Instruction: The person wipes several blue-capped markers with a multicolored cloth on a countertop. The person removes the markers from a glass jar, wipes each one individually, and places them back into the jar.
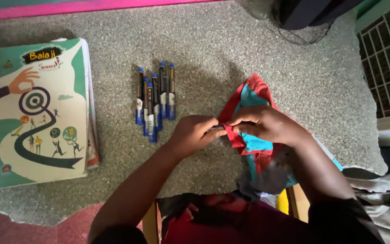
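My left hand and my right hand meet at the middle of a grey speckled stone slab. Between their fingertips they pinch a dark pen, mostly hidden by the fingers. My right hand also rests on a red and turquoise cloth that lies bunched under it and trails toward my lap. Several pens with blue caps lie side by side on the slab, just up and left of my left hand.
A stack of notebooks with a colourful illustrated cover lies at the left of the slab. A dark object with a thin cable stands at the far edge. A metal grille is at the right.
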